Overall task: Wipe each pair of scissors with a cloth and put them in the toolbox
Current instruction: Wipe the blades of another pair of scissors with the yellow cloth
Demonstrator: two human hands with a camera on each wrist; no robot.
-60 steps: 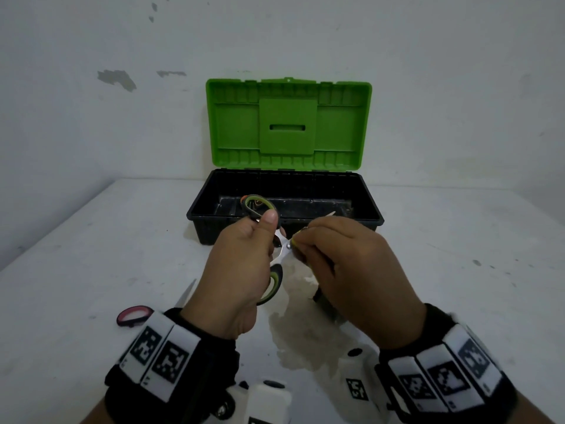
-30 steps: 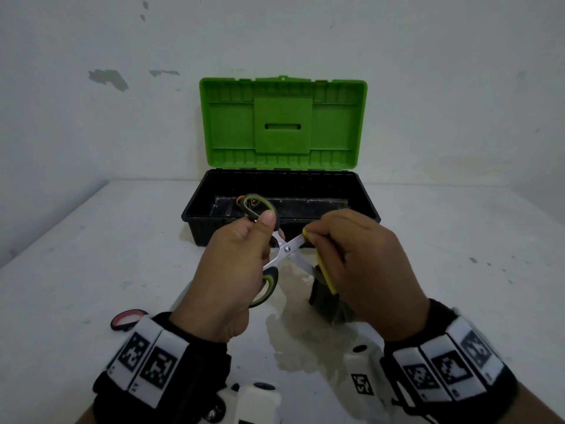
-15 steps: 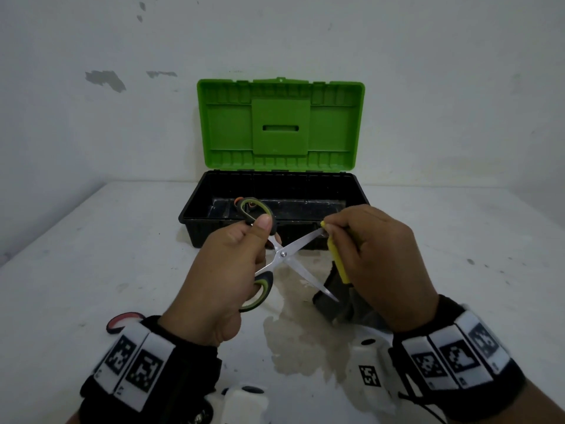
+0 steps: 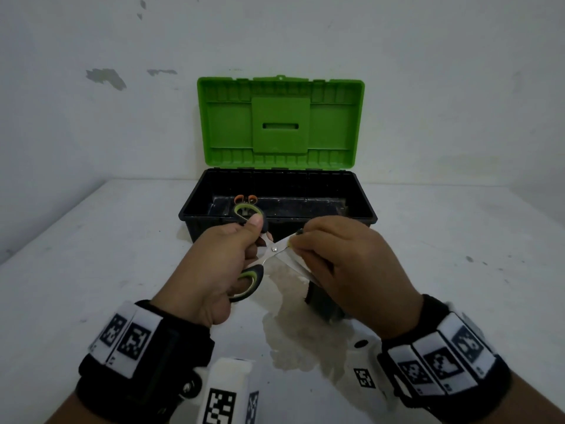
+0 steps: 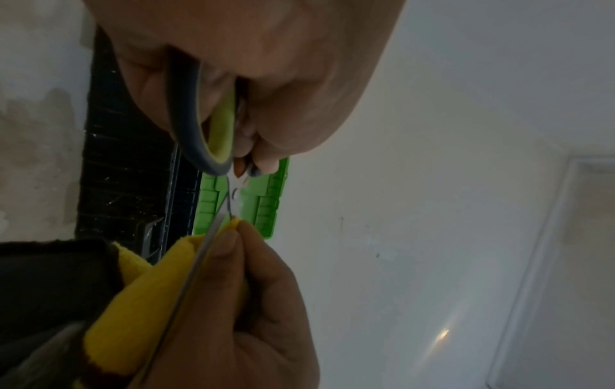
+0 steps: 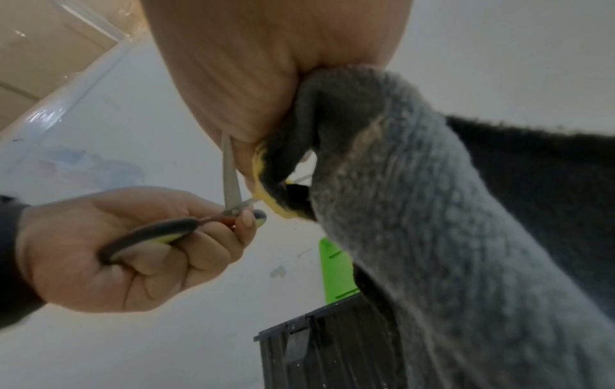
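Steel-bladed scissors with grey-and-green loop handles (image 4: 255, 264) stand open, gripped by left hand (image 4: 214, 267); right hand (image 4: 348, 270) fingers (image 5: 229, 244) pinch yellow-and-grey cloth (image 5: 143, 310) around one blade, near the open green-lidded black toolbox (image 4: 360, 209).

The room is dim, the light flat and greyish, with soft shadows under the toolbox (image 4: 276, 206) on the table (image 4: 91, 255). Wide-angle bending curves the edges. Both wrist views are soft and close-up blurry; a small glare spot glints on the wall (image 5: 442, 335).
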